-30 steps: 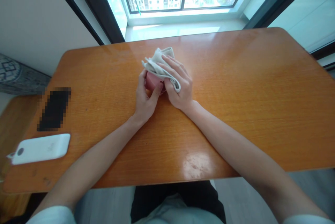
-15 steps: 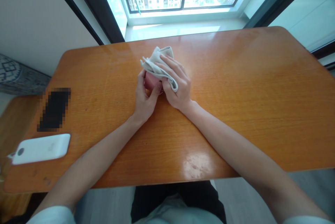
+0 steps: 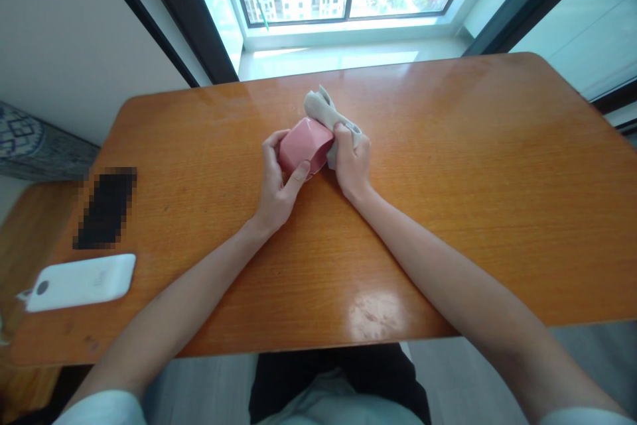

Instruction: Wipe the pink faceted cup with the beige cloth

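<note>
A small pink cup (image 3: 304, 144) lies tilted on its side near the middle of the orange wooden table (image 3: 448, 199). My left hand (image 3: 277, 181) is wrapped round the cup's left side, thumb against its lower edge. My right hand (image 3: 351, 165) is closed on a bunched beige cloth (image 3: 324, 111) and presses it against the cup's right side. Part of the cloth sticks up behind the cup; the rest is hidden in my fist.
A white power bank (image 3: 79, 283) and a dark blurred-out phone (image 3: 104, 207) lie at the table's left end. A window sill (image 3: 348, 54) runs behind the far edge. A patterned cushion (image 3: 34, 146) sits at far left. My lap shows below the near edge.
The cloth was draped over the cup under my flat right hand; now the hand has slid to the right side and bunched the cloth, leaving the pink cup uncovered and tilted.
</note>
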Demonstrator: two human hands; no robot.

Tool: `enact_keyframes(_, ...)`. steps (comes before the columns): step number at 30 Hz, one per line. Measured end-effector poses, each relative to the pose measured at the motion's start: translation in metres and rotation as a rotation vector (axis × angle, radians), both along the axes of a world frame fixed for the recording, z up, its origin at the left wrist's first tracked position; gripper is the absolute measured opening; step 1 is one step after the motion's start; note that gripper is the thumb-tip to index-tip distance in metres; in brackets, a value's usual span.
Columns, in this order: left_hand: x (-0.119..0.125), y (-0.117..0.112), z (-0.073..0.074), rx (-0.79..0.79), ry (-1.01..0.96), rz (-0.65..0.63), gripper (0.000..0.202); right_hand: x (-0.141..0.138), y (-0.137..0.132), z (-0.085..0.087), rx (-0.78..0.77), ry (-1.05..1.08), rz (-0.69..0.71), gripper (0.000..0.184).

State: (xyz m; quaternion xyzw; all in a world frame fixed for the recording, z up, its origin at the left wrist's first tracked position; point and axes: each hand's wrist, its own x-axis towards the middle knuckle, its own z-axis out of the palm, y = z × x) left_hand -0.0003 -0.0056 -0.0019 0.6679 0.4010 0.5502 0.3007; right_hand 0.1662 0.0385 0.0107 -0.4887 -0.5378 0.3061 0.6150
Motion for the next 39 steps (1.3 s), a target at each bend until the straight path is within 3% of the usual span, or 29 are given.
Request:
enact_keyframes(5, 0.002, 0.002, -0.008, -0.070, 0.005, -0.147, 0.057, 0.004, -0.008, 0.003, 0.371, -0.194, 0.006, 0.040)
enact_keyframes(7, 0.003, 0.003, -0.011, -0.083, -0.009, -0.156, 0.057, 0.005, -0.011, 0.004, 0.450, -0.315, 0.005, 0.040)
enact_keyframes(12, 0.006, 0.001, -0.009, 0.078, -0.009, 0.001, 0.074, 0.002, -0.016, 0.005, 0.538, -0.493, 0.024, 0.043)
enact_keyframes(16, 0.005, 0.001, -0.005, -0.019, -0.046, 0.049, 0.057, -0.001, -0.018, 0.007, 0.605, -0.539, 0.119, 0.042)
enact_keyframes(19, 0.005, 0.001, 0.000, -0.038, -0.045, 0.055, 0.055, -0.002, -0.013, 0.006, 0.520, -0.418, 0.135, 0.043)
enact_keyframes(23, 0.007, 0.000, 0.007, -0.008, -0.015, 0.078, 0.061, -0.003, -0.002, -0.001, 0.116, -0.097, 0.023, 0.051)
enact_keyframes(25, 0.007, -0.001, 0.007, -0.015, -0.018, 0.076, 0.063, -0.002, -0.002, -0.002, 0.005, -0.042, -0.013, 0.053)
enact_keyframes(31, 0.005, -0.001, 0.002, -0.037, -0.049, 0.087, 0.057, -0.003, -0.016, 0.008, 0.429, -0.357, 0.156, 0.044)
enact_keyframes(33, 0.005, -0.001, 0.003, -0.034, -0.044, 0.085, 0.059, -0.003, -0.013, 0.007, 0.385, -0.309, 0.145, 0.045)
enact_keyframes(37, 0.006, -0.001, 0.006, -0.015, -0.031, 0.075, 0.064, -0.003, -0.005, 0.000, 0.091, -0.096, 0.046, 0.055)
enact_keyframes(39, 0.006, -0.001, 0.005, -0.015, -0.029, 0.078, 0.064, -0.002, -0.008, 0.001, 0.159, -0.179, 0.057, 0.052)
